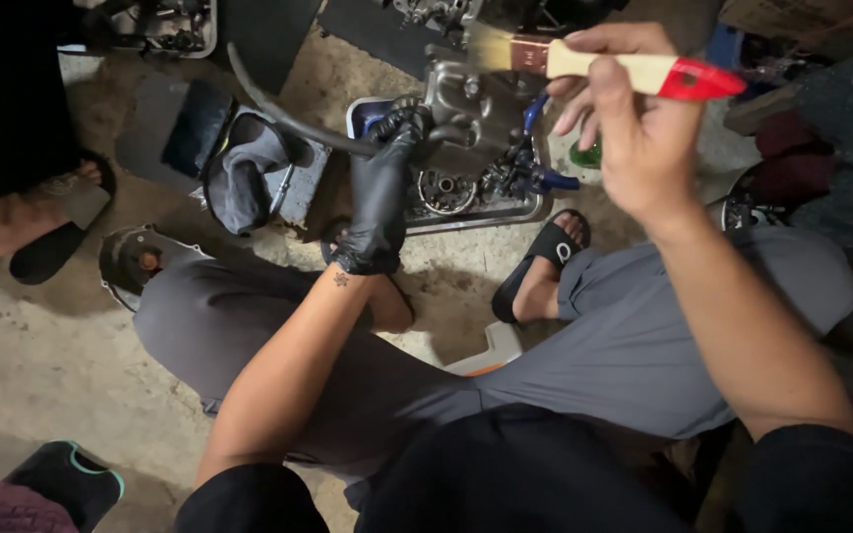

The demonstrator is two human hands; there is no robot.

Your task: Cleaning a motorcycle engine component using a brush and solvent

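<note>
Over the metal tray (466,219), an engine block (471,109) sits, left hand (379,197) gripping it.

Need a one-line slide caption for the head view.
Gloved left hand steadies an engine part in a tray; bare right hand holds a paintbrush.

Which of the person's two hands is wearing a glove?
The left hand wears a black glove and grips the metal engine part in the tray. The right hand is bare and holds the paintbrush.
</note>
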